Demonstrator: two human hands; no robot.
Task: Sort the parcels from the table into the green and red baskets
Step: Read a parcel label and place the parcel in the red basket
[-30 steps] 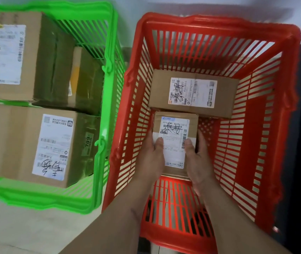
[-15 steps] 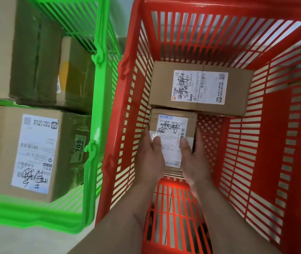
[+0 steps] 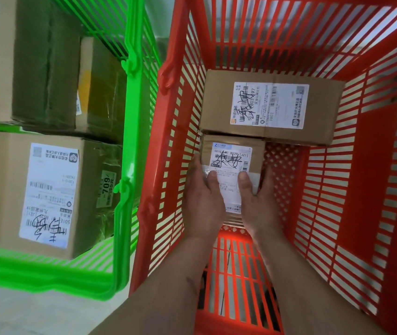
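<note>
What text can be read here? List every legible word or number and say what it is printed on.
"709": green sticker on the side of the near box in the green basket.
"[JZ1]": white label on the small parcel that both hands grip in the red basket.
"R803": white label on the larger parcel behind it.
Handwritten marker characters and fine print on all labels: too blurred or small to read.

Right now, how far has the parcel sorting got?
Done: three boxes sit in the green basket and a wide box in the red basket. In hand: the left hand and right hand hold a small box low inside it. The table is out of view.
</note>
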